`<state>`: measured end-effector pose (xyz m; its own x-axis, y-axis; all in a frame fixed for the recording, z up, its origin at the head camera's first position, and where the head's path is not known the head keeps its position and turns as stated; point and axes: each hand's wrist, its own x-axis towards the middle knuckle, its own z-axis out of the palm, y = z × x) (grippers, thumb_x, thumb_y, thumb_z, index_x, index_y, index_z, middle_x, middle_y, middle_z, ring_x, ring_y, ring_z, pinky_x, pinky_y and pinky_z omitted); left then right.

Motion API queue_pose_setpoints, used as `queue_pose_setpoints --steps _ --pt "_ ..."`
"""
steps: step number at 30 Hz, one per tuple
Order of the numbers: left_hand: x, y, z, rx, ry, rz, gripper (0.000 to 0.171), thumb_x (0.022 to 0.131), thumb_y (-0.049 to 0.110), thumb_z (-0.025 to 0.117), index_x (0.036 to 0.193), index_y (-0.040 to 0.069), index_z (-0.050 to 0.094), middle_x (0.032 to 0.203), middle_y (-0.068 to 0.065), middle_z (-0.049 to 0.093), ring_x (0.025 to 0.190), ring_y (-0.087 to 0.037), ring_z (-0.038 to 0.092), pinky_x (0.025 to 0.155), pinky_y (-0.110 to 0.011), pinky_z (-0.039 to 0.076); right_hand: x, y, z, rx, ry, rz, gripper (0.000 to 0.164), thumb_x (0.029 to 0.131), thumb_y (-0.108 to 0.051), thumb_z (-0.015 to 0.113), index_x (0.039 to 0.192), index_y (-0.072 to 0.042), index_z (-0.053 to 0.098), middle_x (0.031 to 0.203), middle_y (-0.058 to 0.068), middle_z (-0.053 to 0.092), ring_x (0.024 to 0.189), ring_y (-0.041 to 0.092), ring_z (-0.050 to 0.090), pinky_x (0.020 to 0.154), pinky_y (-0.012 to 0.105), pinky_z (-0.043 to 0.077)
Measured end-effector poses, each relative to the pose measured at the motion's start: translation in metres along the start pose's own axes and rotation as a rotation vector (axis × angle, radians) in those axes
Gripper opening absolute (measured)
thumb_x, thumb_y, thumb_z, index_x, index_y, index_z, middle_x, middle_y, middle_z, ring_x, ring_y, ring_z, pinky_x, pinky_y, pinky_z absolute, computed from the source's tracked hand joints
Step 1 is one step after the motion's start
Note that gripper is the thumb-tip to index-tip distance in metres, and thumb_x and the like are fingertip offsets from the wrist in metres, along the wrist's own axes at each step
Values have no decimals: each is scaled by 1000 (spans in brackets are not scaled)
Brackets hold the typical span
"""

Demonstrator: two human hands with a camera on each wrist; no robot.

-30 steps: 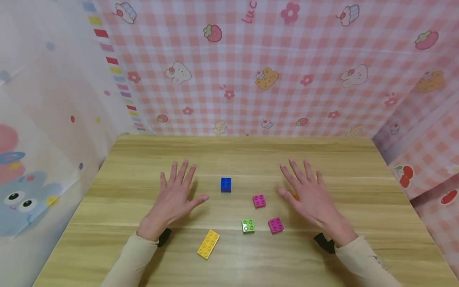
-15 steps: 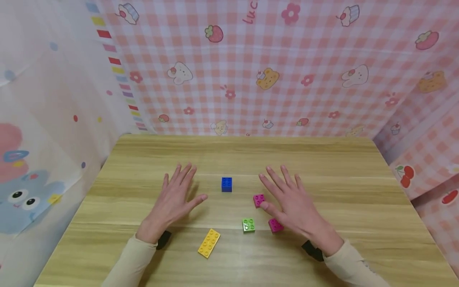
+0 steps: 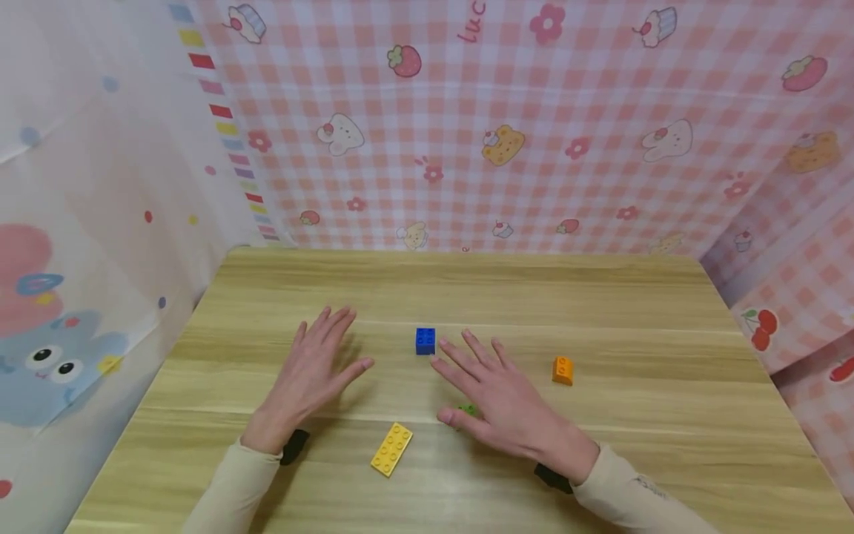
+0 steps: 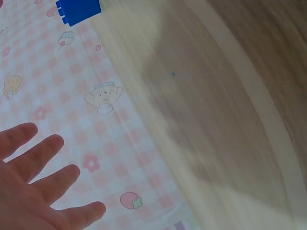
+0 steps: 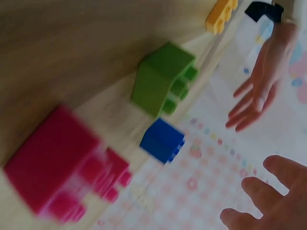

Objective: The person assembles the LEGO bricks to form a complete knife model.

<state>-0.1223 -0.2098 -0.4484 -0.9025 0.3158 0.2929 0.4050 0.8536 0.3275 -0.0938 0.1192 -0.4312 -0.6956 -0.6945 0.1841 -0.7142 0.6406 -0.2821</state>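
In the head view my left hand (image 3: 303, 382) hovers over the left of the table, fingers spread, holding nothing. My right hand (image 3: 510, 408) is above the middle, fingers extended and nothing in its grasp. Beyond its fingertips stands a blue toy building brick (image 3: 425, 342), which appears just apart from them. A green brick (image 3: 469, 409) peeks out between its thumb and index finger. Two magenta bricks are hidden under that hand from the head, but the right wrist view shows a near magenta brick (image 5: 55, 163) and a farther magenta brick (image 5: 117, 170).
A long yellow brick (image 3: 391, 449) lies at the front, between the forearms. To the right of the right hand sits an orange brick (image 3: 563, 372). The wooden table (image 3: 634, 297) meets a pink checked cloth (image 3: 447, 96) along its back edge.
My right hand has swept left and slightly toward the front, uncovering the orange brick and covering the magenta ones and most of the green one. The left hand shifts slightly left, its fingers closer together.
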Motion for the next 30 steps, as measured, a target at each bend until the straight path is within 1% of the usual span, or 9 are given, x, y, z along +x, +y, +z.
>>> queue_pose_setpoints --steps 2,6,11,15,17,20,24,27,30 --pt "-1 -2 -1 2 11 -3 81 94 47 73 154 2 44 157 -19 45 151 -43 29 119 -70 22 4 -5 3 9 -25 -22 70 106 -62 41 162 -22 36 171 2 22 158 33 14 122 68 18" --pt "-4 -5 -5 -8 26 -10 79 94 45 74 153 2 45 157 -19 46 151 -42 30 119 -70 23 11 -16 8 30 -103 -64 71 105 -66 37 163 -24 34 172 -1 18 158 31 11 122 66 18" --pt "-9 -9 -8 -22 35 -13 78 93 43 76 153 2 46 157 -19 46 150 -42 31 119 -69 22 19 -29 15 19 -179 -140 71 106 -65 38 163 -25 33 172 -1 17 159 29 6 123 65 19" --pt "-12 -12 -10 -25 35 -11 78 93 42 76 152 1 47 157 -19 47 150 -43 31 119 -69 22 23 -35 22 4 -231 -203 70 106 -66 35 163 -25 35 172 -1 19 159 31 10 122 65 22" --pt "-13 -14 -11 -24 36 -11 77 93 42 76 152 1 47 156 -19 47 150 -43 32 119 -70 22 25 -37 26 14 -261 -231 70 106 -65 35 163 -25 36 172 -3 19 158 31 12 121 65 24" --pt "-14 -17 -11 -15 40 -9 77 92 41 77 151 1 48 155 -19 48 149 -43 33 118 -70 23 28 -39 31 50 -307 -269 65 107 -59 43 161 -24 38 171 -3 20 158 30 15 120 66 26" --pt "-15 -18 -10 -10 32 4 77 93 42 76 151 1 48 154 -19 49 148 -44 34 117 -70 25 29 -40 35 41 -357 -312 60 106 -48 55 160 -24 41 170 -1 26 156 28 21 118 64 31" --pt "-16 -19 -10 -10 28 11 76 93 41 76 152 2 47 154 -20 49 148 -44 34 117 -70 25 31 -40 35 10 -374 -340 56 105 -40 60 158 -25 46 167 -1 33 154 26 29 117 59 36" --pt "-16 -21 -11 -10 38 16 76 92 40 77 152 2 48 154 -20 49 148 -44 35 117 -70 26 33 -40 36 1 -371 -373 50 104 -32 64 152 -24 53 161 -1 44 149 25 39 116 52 41"
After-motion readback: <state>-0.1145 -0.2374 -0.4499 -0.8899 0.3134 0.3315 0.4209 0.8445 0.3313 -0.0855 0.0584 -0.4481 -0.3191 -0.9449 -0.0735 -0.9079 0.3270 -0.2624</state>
